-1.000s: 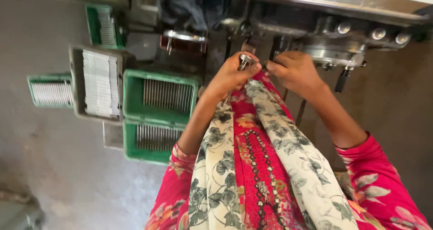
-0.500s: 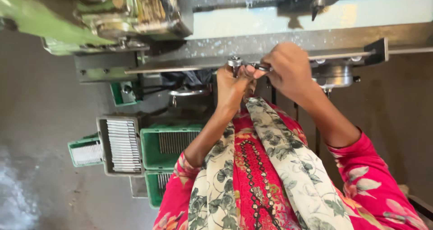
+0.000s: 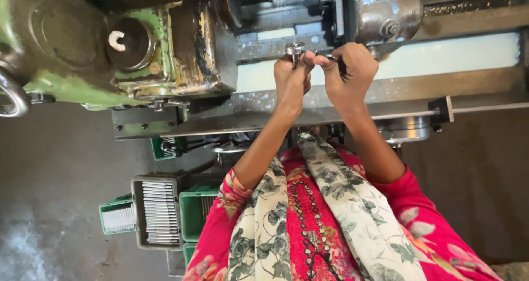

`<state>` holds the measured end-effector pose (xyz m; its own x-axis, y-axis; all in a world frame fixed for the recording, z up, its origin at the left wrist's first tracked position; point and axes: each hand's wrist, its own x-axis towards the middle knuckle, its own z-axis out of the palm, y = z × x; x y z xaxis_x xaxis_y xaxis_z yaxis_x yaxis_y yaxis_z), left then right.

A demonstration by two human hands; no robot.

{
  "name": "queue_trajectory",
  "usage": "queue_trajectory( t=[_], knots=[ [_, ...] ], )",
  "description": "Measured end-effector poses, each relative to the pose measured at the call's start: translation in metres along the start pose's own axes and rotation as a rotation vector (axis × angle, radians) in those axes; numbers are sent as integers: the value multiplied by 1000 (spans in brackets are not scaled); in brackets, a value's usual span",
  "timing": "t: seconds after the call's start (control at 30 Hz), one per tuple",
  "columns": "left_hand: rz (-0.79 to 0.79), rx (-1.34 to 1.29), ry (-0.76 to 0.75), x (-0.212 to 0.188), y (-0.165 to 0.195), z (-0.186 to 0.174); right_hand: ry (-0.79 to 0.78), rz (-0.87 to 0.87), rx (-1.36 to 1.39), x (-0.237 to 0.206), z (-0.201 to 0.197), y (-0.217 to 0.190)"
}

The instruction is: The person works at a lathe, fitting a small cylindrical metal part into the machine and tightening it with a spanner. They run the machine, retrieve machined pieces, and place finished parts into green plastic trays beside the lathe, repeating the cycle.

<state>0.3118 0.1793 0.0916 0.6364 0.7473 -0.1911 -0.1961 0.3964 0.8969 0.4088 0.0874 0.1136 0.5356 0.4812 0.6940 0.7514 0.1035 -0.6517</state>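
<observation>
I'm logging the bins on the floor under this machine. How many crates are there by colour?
Green crates: 4, counting one half hidden under the machine and one cut off at the bottom edge
Grey tray of metal strips: 1
Total: 5

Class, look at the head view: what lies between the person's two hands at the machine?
In the head view, a small round silver metal part sits between the left hand and right hand, pinched by the fingertips of both, in front of the grey machine bed.
</observation>
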Motion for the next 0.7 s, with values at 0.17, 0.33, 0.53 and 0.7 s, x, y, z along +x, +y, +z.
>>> queue_trajectory(
  t=[0.17,0.33,0.53,0.7],
  knots=[
    [-375,-158,-249,47,-4,-22,10,136,151,-17,-52,44],
    [-302,-518,20,127,-27,-48,-82,-59,-278,50,-139,132],
    [-199,-661,348,221,-45,-26,-590,-160,-1080,129,-177,223],
    [-130,-775,401,245,-40,-8,-604,14,-1198,138,-159,254]
  ],
)
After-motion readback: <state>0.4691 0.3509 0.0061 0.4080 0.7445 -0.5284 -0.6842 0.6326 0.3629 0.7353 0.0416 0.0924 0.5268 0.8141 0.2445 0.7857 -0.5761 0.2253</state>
